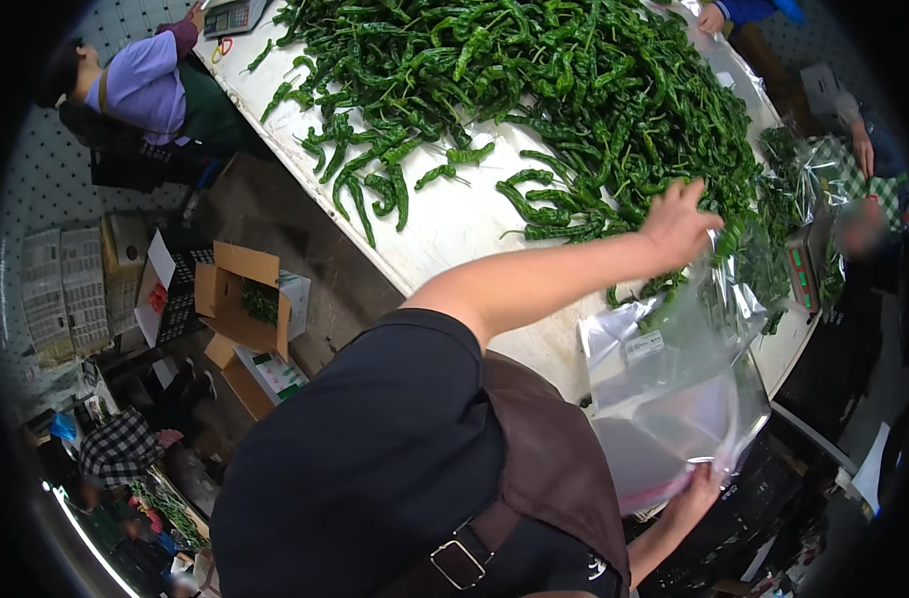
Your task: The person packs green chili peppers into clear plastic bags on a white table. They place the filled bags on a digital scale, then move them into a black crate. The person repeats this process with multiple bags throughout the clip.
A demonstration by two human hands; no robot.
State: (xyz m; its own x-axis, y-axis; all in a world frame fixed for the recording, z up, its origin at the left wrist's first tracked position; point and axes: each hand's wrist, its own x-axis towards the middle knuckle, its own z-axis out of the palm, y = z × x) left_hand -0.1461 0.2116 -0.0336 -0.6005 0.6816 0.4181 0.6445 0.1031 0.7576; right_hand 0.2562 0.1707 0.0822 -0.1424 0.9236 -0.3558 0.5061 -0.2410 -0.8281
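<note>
My left hand (677, 223) reaches over the near edge of a large pile of long, wrinkled green peppers (514, 67), its fingers spread. Close by its fingertips are green peppers (732, 238) beside crinkled clear film. My right hand (700, 489) grips the lower edge of a clear plastic bag (664, 404), which stretches up towards my left hand. A small white label (643, 345) with print is on the film. Green shows through the upper part of the bag; whether those peppers are inside or behind it I cannot tell.
The white table (417, 224) carries a scale (234, 16), scissors (221, 49) and another scale (802, 276). A co-worker in purple (144, 90) stands at its left edge. Other people's hands (711, 18) are across it. Open cardboard boxes (245, 299) sit on the floor.
</note>
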